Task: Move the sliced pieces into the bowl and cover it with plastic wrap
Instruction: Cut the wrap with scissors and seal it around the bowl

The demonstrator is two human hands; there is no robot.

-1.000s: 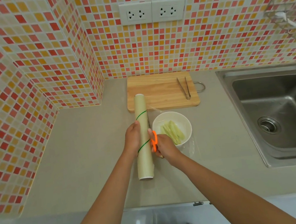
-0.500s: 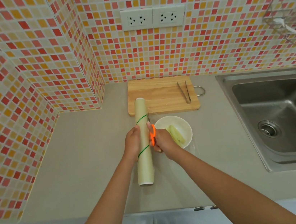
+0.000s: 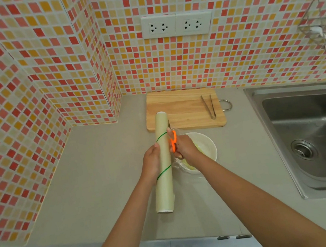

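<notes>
Orange-handled scissors sit gripped in the right hand, blades beside the roll, which the left hand grips. Film seems to drape the bowl, near the board, slices inside. To cut well, keep the film taut and snip straight along the roll.

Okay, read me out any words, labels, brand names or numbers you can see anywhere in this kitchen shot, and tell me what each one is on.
No readable text anywhere in this view.
Plastic wrap roll: only thin green lines, no lettering.
Scissors: plain orange handles, no brand visible.
Wall sockets: blank white plates, no markings legible.
Cutting board, tongs, bowl and sink: unmarked.
</notes>
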